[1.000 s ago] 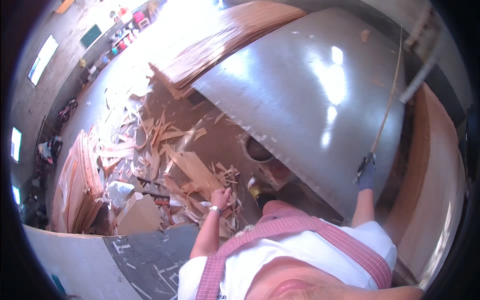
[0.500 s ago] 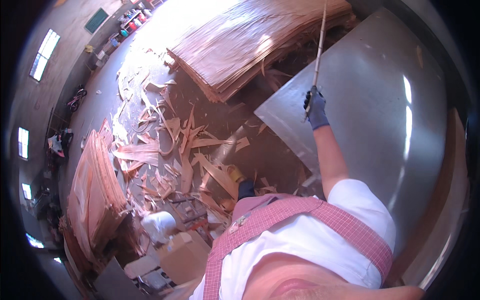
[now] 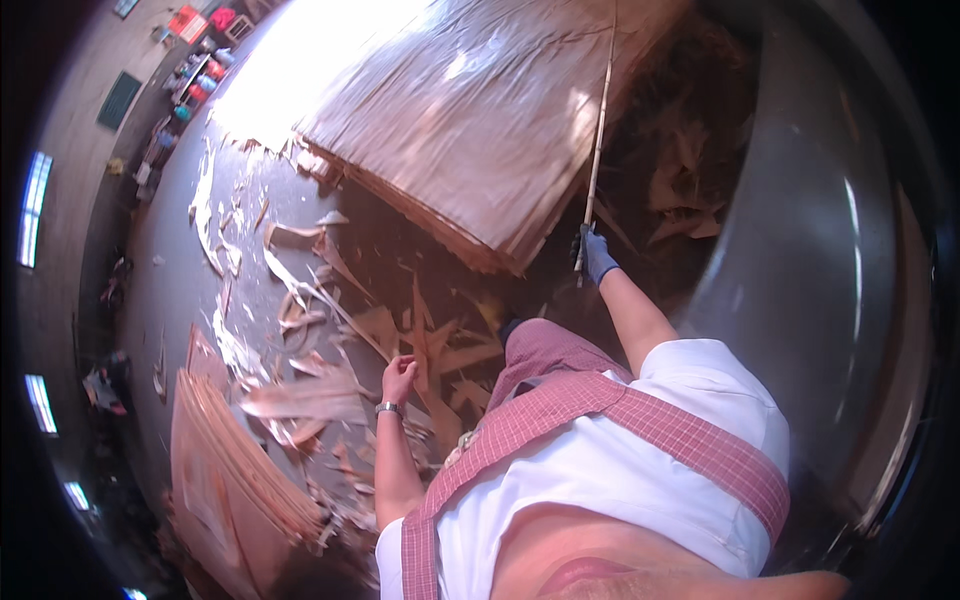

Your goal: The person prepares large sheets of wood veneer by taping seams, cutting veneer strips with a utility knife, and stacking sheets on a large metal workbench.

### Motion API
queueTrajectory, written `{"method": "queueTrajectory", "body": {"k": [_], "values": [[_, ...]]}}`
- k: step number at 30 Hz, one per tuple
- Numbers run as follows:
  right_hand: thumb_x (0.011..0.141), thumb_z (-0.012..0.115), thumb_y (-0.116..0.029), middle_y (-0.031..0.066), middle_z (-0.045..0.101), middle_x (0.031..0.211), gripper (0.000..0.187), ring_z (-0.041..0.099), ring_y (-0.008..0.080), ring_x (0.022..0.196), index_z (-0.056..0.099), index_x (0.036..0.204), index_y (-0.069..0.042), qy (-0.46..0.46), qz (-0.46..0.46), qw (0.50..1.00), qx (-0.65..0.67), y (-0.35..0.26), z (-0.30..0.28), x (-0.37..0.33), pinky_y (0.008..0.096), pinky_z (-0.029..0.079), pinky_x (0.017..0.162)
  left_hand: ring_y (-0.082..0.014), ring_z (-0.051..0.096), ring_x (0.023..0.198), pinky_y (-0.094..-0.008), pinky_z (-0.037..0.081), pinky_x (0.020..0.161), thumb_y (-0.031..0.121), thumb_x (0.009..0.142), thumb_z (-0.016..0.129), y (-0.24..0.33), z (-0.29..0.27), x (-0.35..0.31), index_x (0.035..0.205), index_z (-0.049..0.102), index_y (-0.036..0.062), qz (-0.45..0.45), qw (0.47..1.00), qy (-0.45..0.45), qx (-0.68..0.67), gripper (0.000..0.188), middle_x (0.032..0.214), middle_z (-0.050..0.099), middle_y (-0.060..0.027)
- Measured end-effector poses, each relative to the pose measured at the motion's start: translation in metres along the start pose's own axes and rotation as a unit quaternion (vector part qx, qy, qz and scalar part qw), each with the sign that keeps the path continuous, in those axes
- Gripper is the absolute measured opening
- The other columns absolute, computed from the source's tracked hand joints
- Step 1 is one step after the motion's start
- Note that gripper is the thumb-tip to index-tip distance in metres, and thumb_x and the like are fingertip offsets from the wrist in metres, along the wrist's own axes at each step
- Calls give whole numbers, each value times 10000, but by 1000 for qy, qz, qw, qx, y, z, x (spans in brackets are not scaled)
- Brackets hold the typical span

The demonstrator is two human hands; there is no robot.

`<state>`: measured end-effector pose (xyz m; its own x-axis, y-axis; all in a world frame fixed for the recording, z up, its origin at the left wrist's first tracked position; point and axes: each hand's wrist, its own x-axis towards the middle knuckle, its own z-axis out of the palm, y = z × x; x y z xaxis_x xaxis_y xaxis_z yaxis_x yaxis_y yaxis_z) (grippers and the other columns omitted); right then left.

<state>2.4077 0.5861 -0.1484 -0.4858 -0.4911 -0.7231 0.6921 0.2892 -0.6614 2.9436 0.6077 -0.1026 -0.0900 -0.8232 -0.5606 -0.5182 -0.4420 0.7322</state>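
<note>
My right hand [image 3: 597, 256], in a blue-grey glove with dark fingertips, is wrapped round the lower end of a long thin bamboo stick [image 3: 600, 140]. The stick points away from me, its far part over the edge of a large stack of wood veneer sheets [image 3: 450, 130]. My bare left hand [image 3: 400, 376] has a metal band [image 3: 388, 407] at the wrist. Its fingers are loosely curled and nothing shows in them. Below it, torn veneer scraps [image 3: 310, 397] lie on the floor.
A smaller veneer bundle [image 3: 235, 470] stands at the lower left. On the right is a large smooth grey metal surface [image 3: 800, 230]. More scraps [image 3: 690, 200] lie in shadow beside the big stack. Shelves with coloured containers [image 3: 200, 85] line the far left wall.
My body has turned and moved toward the big stack, which now looks nearer. My left hand has come into view. The right hand still grips the stick, now beside the stack's edge.
</note>
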Motion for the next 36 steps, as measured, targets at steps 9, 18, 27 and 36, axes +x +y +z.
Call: {"method": "queueTrajectory", "body": {"k": [9,18,27,36], "values": [[949,528,-455,88,529,652,321,558,295,513,479,909,-140,-6,93,993,73,74,289,169,496,490,452,-136,648,819,-265,536,676,216,884,689,125,-134,349,1184,582,11,-37,980,-171,96,379,938,660,-65],[973,499,-435,122,535,689,320,568,315,548,455,964,-118,55,123,984,118,87,496,224,500,511,485,-321,596,1097,-396,484,939,412,762,735,268,-246,695,1286,511,6,114,961,-106,230,700,1171,605,-211],[944,563,-458,96,548,701,358,582,293,576,471,989,-116,178,103,977,48,67,557,215,470,521,516,-310,366,1347,-485,269,1108,379,839,682,330,-298,999,1432,359,73,172,850,203,455,741,1469,397,-147],[917,615,-451,96,567,713,371,606,285,600,476,998,-116,234,117,964,46,46,657,220,483,544,533,-282,506,1167,-451,372,972,380,789,717,392,-328,1055,1182,573,90,147,914,20,378,509,1234,574,-90]]}}
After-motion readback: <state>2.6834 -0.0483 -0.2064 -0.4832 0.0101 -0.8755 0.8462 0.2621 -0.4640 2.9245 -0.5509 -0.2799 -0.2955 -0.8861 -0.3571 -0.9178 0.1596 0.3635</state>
